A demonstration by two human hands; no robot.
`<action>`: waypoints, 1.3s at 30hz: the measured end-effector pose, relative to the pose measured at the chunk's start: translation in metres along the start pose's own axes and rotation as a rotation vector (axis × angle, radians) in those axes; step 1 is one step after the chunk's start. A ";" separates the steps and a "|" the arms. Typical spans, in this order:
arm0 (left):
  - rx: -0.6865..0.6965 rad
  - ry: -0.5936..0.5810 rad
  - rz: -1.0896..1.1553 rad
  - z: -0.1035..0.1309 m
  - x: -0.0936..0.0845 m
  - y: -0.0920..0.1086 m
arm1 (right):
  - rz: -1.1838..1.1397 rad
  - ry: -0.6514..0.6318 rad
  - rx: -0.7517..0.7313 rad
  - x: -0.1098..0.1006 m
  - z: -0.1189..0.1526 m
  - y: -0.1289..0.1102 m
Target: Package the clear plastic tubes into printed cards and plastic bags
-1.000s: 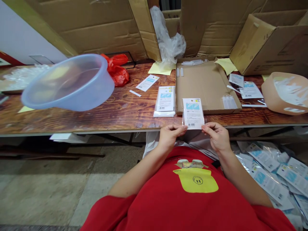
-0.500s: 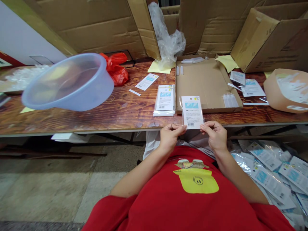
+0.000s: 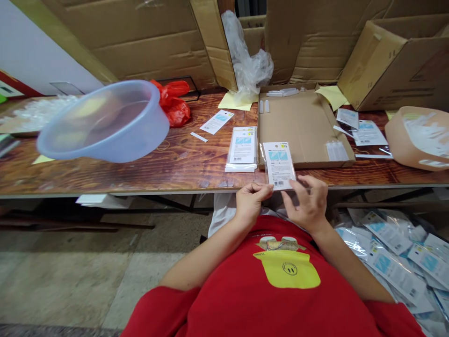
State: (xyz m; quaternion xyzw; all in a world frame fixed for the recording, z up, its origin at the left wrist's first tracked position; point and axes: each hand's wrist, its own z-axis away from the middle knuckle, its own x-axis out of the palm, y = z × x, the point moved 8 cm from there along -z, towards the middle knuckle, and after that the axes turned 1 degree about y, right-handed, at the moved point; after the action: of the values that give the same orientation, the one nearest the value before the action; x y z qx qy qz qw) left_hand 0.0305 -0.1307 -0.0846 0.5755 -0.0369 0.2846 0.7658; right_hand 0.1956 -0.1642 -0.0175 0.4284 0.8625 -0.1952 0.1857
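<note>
My left hand (image 3: 253, 200) pinches the lower left corner of a printed card in a clear plastic bag (image 3: 279, 164). The bagged card is at the table's front edge, its top overlapping the rim of a shallow cardboard tray (image 3: 308, 126). My right hand (image 3: 307, 199) has its thumb and fingers apart beside the card's lower right corner. Just left of the tray lies a stack of similar bagged cards (image 3: 242, 146). Small clear plastic tubes (image 3: 336, 151) sit in the tray's near right corner, with more at its back and left.
A blue plastic basin (image 3: 105, 121) and a red plastic bag (image 3: 177, 110) stand on the left. A loose card (image 3: 216, 121) lies near them. On the right are a peach bin (image 3: 403, 140) and a cardboard box (image 3: 403, 61). Below, many bagged cards (image 3: 396, 271) are heaped at my right.
My right hand has let go of the lower right corner and its fingers have spread. My left hand keeps its pinch, and the bagged card now tilts slightly.
</note>
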 end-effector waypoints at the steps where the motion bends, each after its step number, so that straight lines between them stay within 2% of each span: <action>1: 0.000 0.001 -0.001 0.000 0.000 0.000 | 0.087 -0.016 -0.093 0.003 0.000 -0.009; 2: -0.002 0.002 -0.001 0.000 0.000 0.000 | 0.152 -0.035 -0.140 0.006 0.001 -0.014; 4: -0.013 0.001 0.001 0.001 0.000 -0.001 | 0.231 -0.068 -0.136 0.014 0.003 -0.015; 9: -0.032 -0.001 0.008 0.001 0.000 -0.001 | 0.258 -0.066 0.056 0.018 0.010 0.005; 11: -0.035 0.001 0.013 0.001 -0.001 -0.002 | 0.264 -0.057 0.085 0.016 0.011 0.009; 15: -0.039 0.006 0.024 0.000 -0.002 -0.003 | 0.262 -0.046 0.032 0.015 0.010 0.006; 23: -0.054 -0.018 0.025 0.000 -0.002 -0.002 | 0.294 0.087 -0.086 0.005 0.012 -0.004; 28: -0.057 -0.039 0.017 -0.001 -0.001 -0.001 | 0.243 0.061 -0.050 0.008 0.015 0.002; 32: -0.067 -0.045 0.022 -0.001 0.000 -0.001 | 0.282 0.045 -0.080 0.011 0.013 -0.001; 39: -0.040 -0.096 -0.024 0.002 0.001 0.003 | 0.207 -0.106 -0.065 0.029 0.006 -0.003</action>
State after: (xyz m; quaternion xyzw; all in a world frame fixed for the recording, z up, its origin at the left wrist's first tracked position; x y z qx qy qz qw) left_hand 0.0310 -0.1317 -0.0810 0.5735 -0.0723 0.2465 0.7779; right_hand 0.1780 -0.1494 -0.0359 0.4980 0.8086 -0.1693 0.2638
